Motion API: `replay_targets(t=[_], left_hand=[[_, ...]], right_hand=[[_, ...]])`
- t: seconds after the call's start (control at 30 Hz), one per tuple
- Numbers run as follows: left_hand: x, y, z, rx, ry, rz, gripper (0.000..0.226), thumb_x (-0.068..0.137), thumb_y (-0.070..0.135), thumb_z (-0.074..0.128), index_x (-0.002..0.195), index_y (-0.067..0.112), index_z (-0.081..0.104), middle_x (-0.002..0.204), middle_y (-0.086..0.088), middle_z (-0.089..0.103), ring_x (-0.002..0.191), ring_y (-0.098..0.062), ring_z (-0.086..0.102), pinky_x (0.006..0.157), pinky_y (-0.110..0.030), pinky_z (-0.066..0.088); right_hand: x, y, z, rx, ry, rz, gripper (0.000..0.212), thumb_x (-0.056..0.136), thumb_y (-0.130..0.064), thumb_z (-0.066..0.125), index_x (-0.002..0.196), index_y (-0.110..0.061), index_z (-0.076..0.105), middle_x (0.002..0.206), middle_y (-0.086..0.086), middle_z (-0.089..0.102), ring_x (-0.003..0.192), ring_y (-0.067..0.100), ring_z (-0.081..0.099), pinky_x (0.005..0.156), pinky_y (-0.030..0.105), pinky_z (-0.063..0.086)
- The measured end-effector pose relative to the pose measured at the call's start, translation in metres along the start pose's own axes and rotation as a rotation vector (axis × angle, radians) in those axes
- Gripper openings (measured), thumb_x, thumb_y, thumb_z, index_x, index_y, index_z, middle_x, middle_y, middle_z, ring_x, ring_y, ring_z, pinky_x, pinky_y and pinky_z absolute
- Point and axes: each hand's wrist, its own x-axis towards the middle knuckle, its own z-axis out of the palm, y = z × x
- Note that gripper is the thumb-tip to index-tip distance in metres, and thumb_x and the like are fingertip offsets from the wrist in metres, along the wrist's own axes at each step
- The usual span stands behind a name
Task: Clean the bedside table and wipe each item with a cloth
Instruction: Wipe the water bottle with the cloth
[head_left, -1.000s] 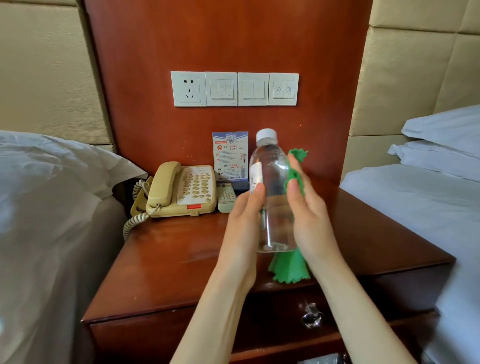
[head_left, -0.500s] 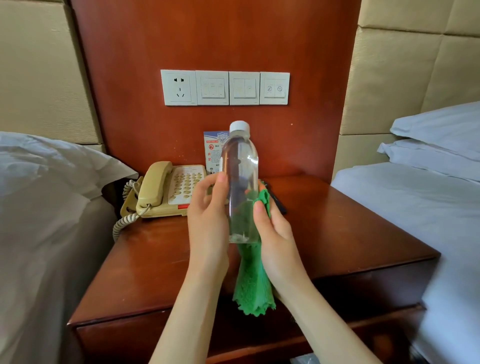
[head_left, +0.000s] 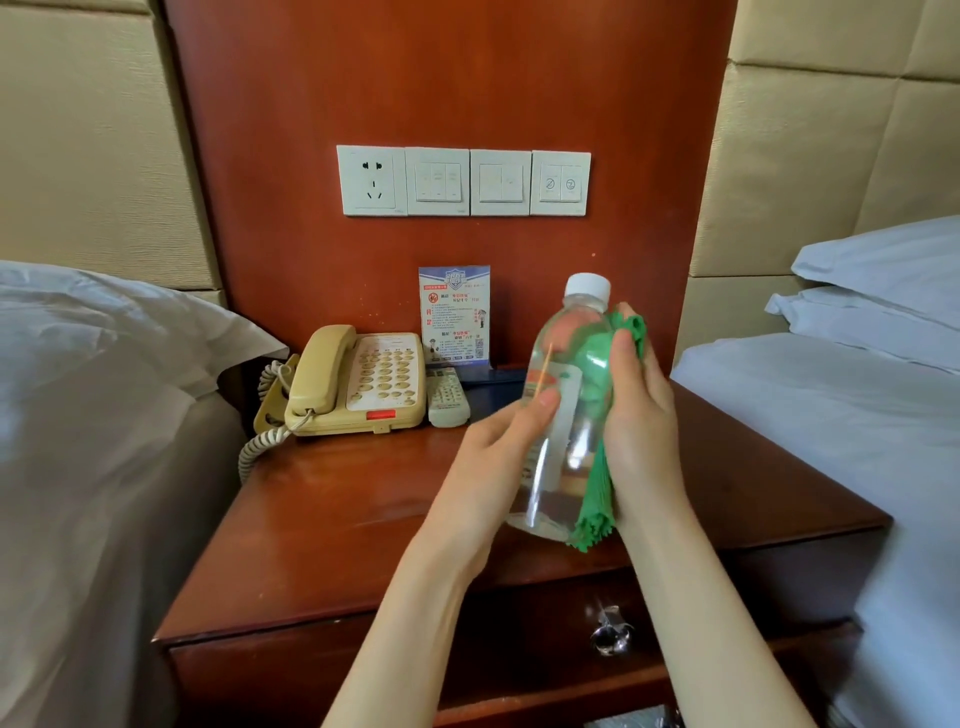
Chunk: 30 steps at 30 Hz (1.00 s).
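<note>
A clear water bottle (head_left: 563, 415) with a white cap is held tilted above the wooden bedside table (head_left: 363, 519). My left hand (head_left: 493, 457) grips its lower left side, thumb on the label. Against the bottle's right side my right hand (head_left: 641, 415) presses a green cloth (head_left: 597, 364), which it holds wrapped round the bottle; the cloth's fringe hangs below the bottle's base. On the table's back edge sit a beige corded phone (head_left: 358, 384), a grey remote (head_left: 447, 397) and an upright info card (head_left: 455, 314).
A dark flat object (head_left: 493, 387) lies behind the bottle near the card. White beds flank the table, left (head_left: 104, 441) and right (head_left: 831, 441). A socket and switch panel (head_left: 462, 181) is on the wooden wall. A drawer knob (head_left: 612, 631) juts from the table's front.
The bottle has tilted and shifted right. My right hand with the cloth has slid up from the bottle's lower part to its shoulder. The view has also shifted.
</note>
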Motion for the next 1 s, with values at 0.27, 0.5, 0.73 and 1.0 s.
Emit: replay_targets(t=[0.27, 0.5, 0.73, 1.0], left_hand=[[0.009, -0.011, 0.002, -0.066, 0.553, 0.118, 0.035, 0.084, 0.052, 0.067, 0.115, 0.035, 0.063, 0.102, 0.000, 0.071, 0.088, -0.015, 0.072, 0.074, -0.041, 0.061], [0.009, -0.009, -0.007, 0.055, 0.565, 0.203, 0.028, 0.096, 0.043, 0.053, 0.099, 0.025, 0.074, 0.093, 0.000, 0.076, 0.091, -0.020, 0.072, 0.081, -0.042, 0.057], [0.005, -0.008, 0.005, 0.066, 0.409, 0.207, 0.041, 0.078, 0.062, 0.058, 0.103, 0.031, 0.068, 0.099, 0.007, 0.073, 0.096, -0.007, 0.068, 0.083, -0.031, 0.053], [-0.003, -0.006, -0.001, 0.045, 0.257, 0.171, 0.042, 0.078, 0.063, 0.062, 0.104, 0.031, 0.071, 0.103, -0.013, 0.072, 0.101, -0.035, 0.067, 0.094, -0.059, 0.049]], right_hand=[[-0.020, 0.029, 0.010, -0.048, -0.147, 0.135, 0.028, 0.098, -0.043, 0.043, 0.113, -0.033, 0.064, 0.107, -0.004, 0.072, 0.100, 0.013, 0.068, 0.086, 0.033, 0.054], [-0.028, 0.032, 0.019, -0.059, -0.182, 0.096, 0.025, 0.101, -0.036, 0.040, 0.112, -0.036, 0.062, 0.108, -0.007, 0.071, 0.104, 0.011, 0.066, 0.093, 0.040, 0.051], [-0.026, 0.020, 0.021, -0.172, -0.170, -0.084, 0.053, 0.092, -0.046, 0.041, 0.141, -0.025, 0.044, 0.133, -0.005, 0.058, 0.124, 0.009, 0.053, 0.105, 0.038, 0.044], [-0.010, -0.001, 0.015, -0.111, -0.099, -0.108, 0.038, 0.100, -0.036, 0.040, 0.136, -0.026, 0.050, 0.126, -0.003, 0.063, 0.119, 0.013, 0.057, 0.105, 0.046, 0.043]])
